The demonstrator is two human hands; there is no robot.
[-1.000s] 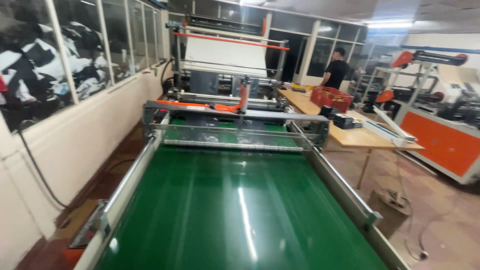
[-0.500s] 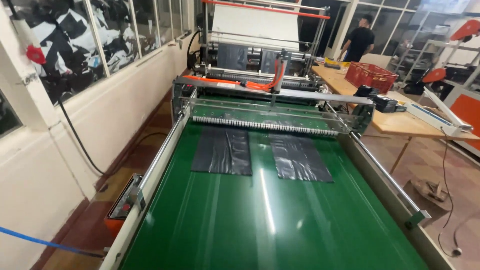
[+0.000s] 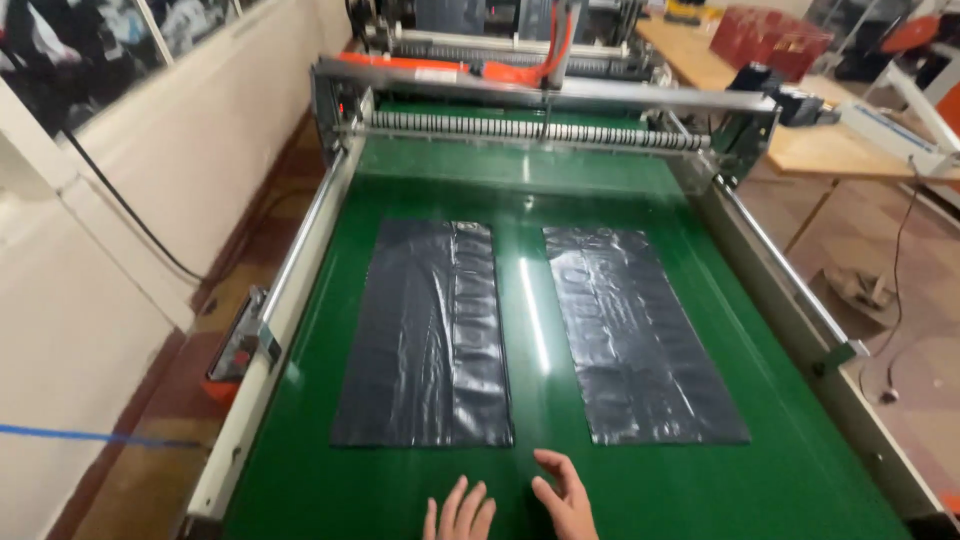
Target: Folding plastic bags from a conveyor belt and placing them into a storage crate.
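Two flat black plastic bags lie side by side on the green conveyor belt (image 3: 530,200): the left bag (image 3: 430,335) and the right bag (image 3: 635,335). My left hand (image 3: 460,512) and my right hand (image 3: 565,495) show at the bottom edge, fingers spread, hovering over the belt just below the gap between the bags. Neither hand holds anything. The near edges of both bags are a short way beyond my fingertips.
A roller bar (image 3: 530,130) and orange machine frame (image 3: 450,70) cross the belt's far end. Metal side rails (image 3: 290,270) run along both sides. A wooden table (image 3: 830,150) with a red crate (image 3: 765,40) stands at the right. A white wall (image 3: 90,260) is at the left.
The bags have travelled down the belt toward me and lengthened. The view has tilted downward and my two hands have come into view at the bottom.
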